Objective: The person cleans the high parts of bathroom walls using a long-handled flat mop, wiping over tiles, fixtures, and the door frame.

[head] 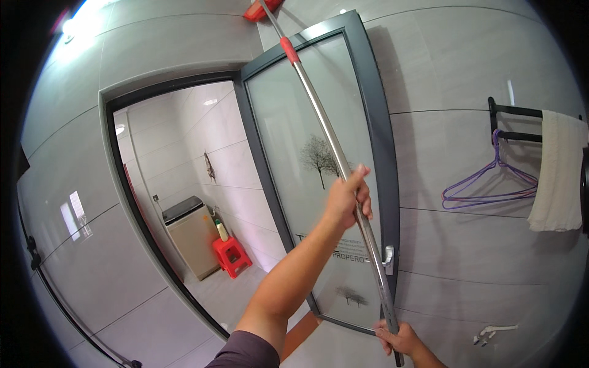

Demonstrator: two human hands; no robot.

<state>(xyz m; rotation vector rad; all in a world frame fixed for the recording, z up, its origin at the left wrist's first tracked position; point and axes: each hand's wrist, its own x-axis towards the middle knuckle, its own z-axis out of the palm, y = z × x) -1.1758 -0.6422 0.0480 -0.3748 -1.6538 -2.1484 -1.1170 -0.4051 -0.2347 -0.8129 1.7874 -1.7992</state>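
Note:
A long telescopic metal pole (324,122) runs slantwise up across the view, with a red plastic collar (290,50) near its top. Its upper end meets a red head (263,10), partly cut off by the top edge, by the wall corner above the door. My left hand (348,198) grips the pole around its middle, in front of the frosted glass door (285,138). Lower down, my right hand (396,338) holds the pole close to its bottom end.
The grey-framed door stands ajar beside a doorway; beyond it are a washing machine (195,239) and a red plastic stool (235,264). On the right wall hang a black towel rail (520,110), purple hangers (487,200) and a towel (559,175). A tap (497,330) sits lower.

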